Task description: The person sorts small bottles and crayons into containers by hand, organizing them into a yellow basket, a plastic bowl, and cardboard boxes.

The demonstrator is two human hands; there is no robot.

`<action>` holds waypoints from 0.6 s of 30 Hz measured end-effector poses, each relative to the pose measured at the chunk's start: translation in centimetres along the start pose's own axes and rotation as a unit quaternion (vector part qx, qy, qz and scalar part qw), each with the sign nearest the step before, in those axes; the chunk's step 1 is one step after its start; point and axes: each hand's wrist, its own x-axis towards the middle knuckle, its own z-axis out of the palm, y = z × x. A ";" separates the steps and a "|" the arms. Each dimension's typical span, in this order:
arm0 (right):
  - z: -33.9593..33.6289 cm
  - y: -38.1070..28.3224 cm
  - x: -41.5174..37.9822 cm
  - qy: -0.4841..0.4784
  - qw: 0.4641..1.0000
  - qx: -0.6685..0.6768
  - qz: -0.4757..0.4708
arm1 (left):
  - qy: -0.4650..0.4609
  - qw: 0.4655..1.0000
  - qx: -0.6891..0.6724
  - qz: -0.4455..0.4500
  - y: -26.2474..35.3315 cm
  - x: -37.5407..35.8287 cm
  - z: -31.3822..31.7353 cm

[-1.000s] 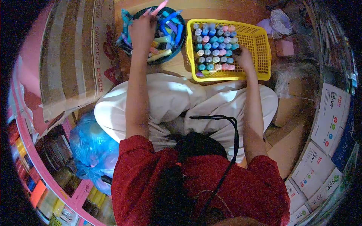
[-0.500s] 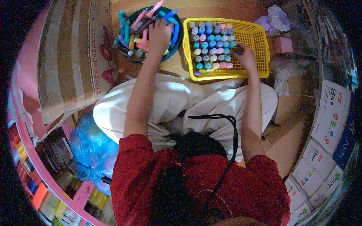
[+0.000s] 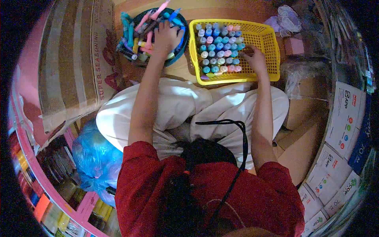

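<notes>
My left hand (image 3: 167, 38) lies over a pile of colourful pen-like tubes (image 3: 149, 39) in a dark round basket (image 3: 184, 49), fingers apart among the tubes. A blue tube (image 3: 180, 34) shows beside its fingers. My right hand (image 3: 256, 58) reaches into a yellow plastic basket (image 3: 274, 67); its bent, parted fingers rest at the right end of the rows. In that basket, capped tubes (image 3: 219, 46) in blue, teal, grey and pink stand upright in close rows on the left side. A few tubes lie flat along the front wall (image 3: 213, 74).
A large striped cardboard carton (image 3: 75, 55) stands at the left. Behind my left side are a blue plastic bag (image 3: 96, 158) and a pink shelf (image 3: 85, 207). Paper boxes (image 3: 343, 118) line the right, near a pink box (image 3: 294, 46) and a white-lilac bundle (image 3: 288, 20).
My left hand has shifted slightly within the pile, and its fingers have spread. My right hand stays at the end of the rows. The whole view has shifted slightly.
</notes>
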 end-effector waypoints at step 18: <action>-1.3 0.8 0.1 0.151 0.987 0.060 -0.009 | -0.042 0.703 -0.679 -0.208 0.4 2.6 -7.0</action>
